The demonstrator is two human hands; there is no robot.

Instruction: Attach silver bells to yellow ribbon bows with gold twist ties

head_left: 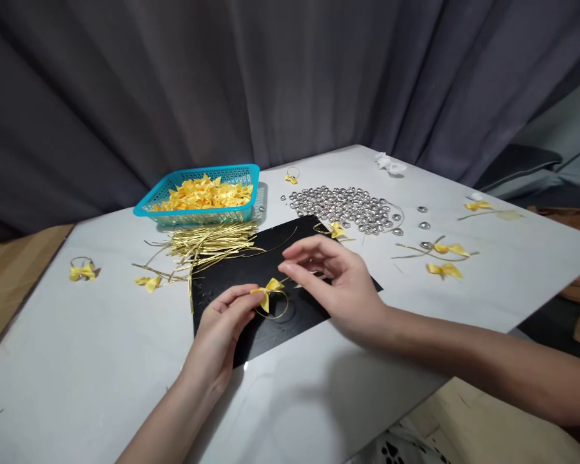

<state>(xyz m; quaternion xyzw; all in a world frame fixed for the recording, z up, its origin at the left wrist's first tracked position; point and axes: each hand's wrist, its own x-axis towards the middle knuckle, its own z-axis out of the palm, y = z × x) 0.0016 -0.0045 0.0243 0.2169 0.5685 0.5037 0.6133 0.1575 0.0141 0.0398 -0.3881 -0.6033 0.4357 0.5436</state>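
Note:
My left hand (227,316) pinches a yellow ribbon bow (271,289) at its left side. A thin gold wire loop (284,309) hangs from the bow, and a short wire end sticks out toward the right. Just up and to the right of it, my right hand (336,270) has its thumb and fingertips brought together in a pinch. Whether the wire end is between those fingertips is hard to see. Beneath both hands lies a black sheet (258,345) on the white table (125,361).
Behind the sheet are a bundle of gold wire strips (212,238) and a blue basket (149,196) of yellow bows. Silver heart-shaped beads (341,203) form a pile at the back. Loose bows (444,269) and wires lie right; a bow on a ring (82,269) lies left.

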